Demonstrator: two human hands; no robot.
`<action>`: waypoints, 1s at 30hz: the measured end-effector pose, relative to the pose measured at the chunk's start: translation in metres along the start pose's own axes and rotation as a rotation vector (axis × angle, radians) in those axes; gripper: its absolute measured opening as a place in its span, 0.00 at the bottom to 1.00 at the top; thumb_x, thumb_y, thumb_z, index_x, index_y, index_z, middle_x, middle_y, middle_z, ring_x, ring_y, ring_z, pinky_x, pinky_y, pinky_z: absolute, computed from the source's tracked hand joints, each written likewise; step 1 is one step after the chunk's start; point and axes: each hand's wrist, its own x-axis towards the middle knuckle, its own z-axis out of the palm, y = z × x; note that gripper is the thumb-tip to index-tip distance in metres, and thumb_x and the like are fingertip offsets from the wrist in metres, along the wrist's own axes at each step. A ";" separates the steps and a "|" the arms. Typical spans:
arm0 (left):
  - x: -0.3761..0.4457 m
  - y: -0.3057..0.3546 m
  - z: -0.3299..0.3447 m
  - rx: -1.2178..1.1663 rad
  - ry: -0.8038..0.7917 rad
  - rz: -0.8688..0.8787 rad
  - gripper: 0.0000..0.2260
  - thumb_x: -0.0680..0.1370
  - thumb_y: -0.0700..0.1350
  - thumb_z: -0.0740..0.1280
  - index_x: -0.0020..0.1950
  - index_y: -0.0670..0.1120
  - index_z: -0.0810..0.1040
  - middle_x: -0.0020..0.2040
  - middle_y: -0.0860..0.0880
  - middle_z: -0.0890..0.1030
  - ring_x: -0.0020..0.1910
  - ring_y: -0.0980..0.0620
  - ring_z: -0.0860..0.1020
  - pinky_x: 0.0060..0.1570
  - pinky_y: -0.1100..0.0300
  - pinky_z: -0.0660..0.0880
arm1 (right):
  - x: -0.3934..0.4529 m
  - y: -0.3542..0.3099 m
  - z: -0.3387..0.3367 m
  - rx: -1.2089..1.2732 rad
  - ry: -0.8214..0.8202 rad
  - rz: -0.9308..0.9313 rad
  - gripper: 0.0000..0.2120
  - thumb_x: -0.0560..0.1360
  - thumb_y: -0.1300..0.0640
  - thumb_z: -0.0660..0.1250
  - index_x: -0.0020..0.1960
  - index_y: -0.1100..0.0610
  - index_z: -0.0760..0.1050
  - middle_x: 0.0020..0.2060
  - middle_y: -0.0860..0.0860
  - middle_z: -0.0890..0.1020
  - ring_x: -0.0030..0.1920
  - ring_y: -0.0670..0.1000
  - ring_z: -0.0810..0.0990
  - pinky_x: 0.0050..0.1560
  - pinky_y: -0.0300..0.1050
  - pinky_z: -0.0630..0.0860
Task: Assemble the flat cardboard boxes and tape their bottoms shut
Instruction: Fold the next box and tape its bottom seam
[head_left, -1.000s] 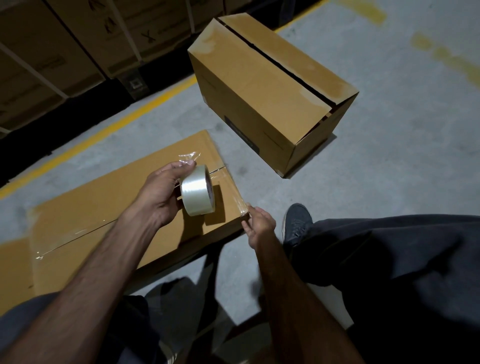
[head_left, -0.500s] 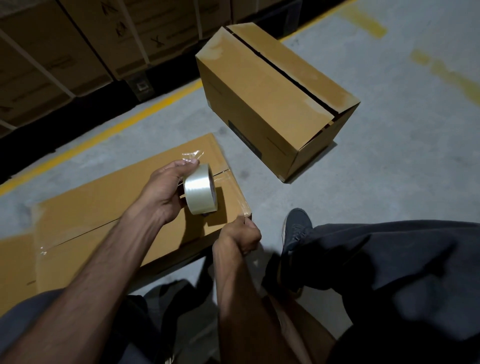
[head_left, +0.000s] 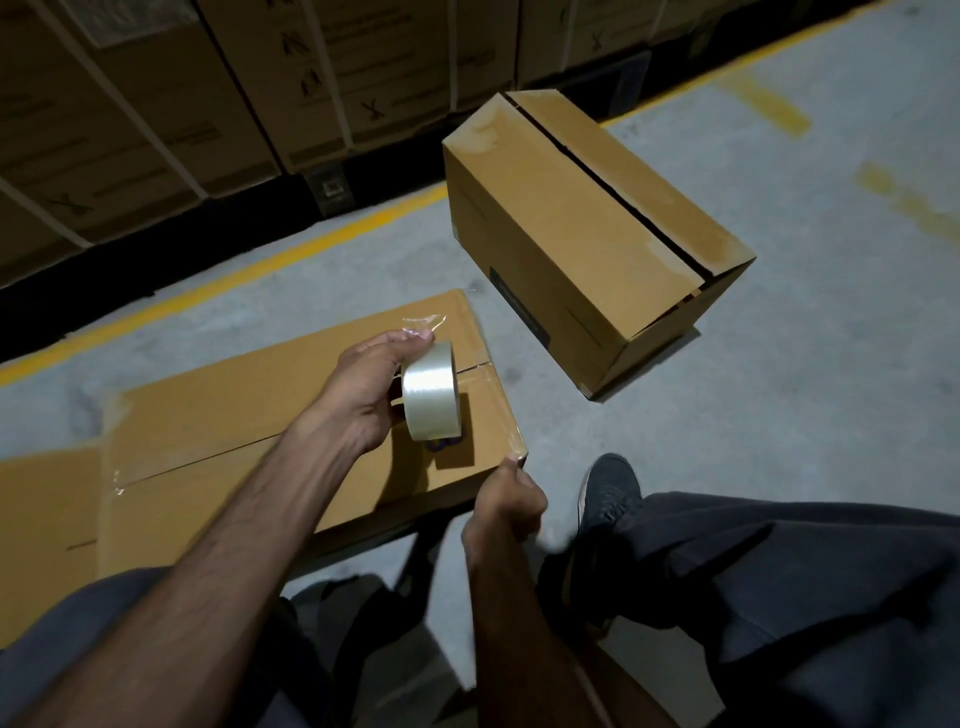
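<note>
A brown cardboard box (head_left: 218, 415) lies in front of me with clear tape along its middle seam. My left hand (head_left: 363, 395) holds a roll of clear tape (head_left: 431, 397) just above the box's right end, a loose tape end sticking up at my fingertips. My right hand (head_left: 506, 506), fingers curled, presses at the box's near right corner and down its side; what it pinches is hidden. A second assembled box (head_left: 587, 239) stands further off on the floor, its top flaps closed with a dark gap between them.
Stacked strapped cartons (head_left: 208, 93) line the far wall behind a yellow floor line (head_left: 249, 270). My right leg and dark shoe (head_left: 610, 493) are right of the near box. Flat cardboard (head_left: 41, 519) lies at the left. Grey concrete floor (head_left: 805, 389) spreads to the right.
My right hand went from the box's corner edge down and left along the side, fingers curling. The left hand kept the tape roll over the box. The view shifted slightly.
</note>
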 end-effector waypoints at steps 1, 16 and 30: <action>0.000 0.001 -0.001 -0.001 0.000 0.000 0.06 0.76 0.47 0.77 0.44 0.50 0.82 0.44 0.49 0.83 0.45 0.48 0.78 0.43 0.54 0.73 | 0.003 -0.004 -0.004 -0.045 0.009 -0.060 0.11 0.80 0.51 0.73 0.54 0.58 0.87 0.47 0.54 0.87 0.47 0.56 0.85 0.50 0.52 0.84; 0.031 0.038 0.003 0.023 0.050 0.166 0.06 0.77 0.47 0.76 0.40 0.50 0.84 0.40 0.52 0.84 0.44 0.48 0.79 0.40 0.56 0.73 | 0.081 -0.183 0.098 -0.806 -0.601 -1.015 0.35 0.71 0.43 0.81 0.75 0.44 0.72 0.72 0.50 0.67 0.73 0.53 0.66 0.73 0.62 0.64; 0.048 0.038 -0.013 -0.089 0.085 0.099 0.08 0.77 0.48 0.75 0.39 0.50 0.81 0.41 0.51 0.82 0.42 0.49 0.77 0.35 0.59 0.71 | 0.114 -0.196 0.167 -0.686 -0.632 -0.925 0.13 0.67 0.42 0.82 0.44 0.48 0.85 0.66 0.47 0.79 0.72 0.54 0.71 0.66 0.62 0.56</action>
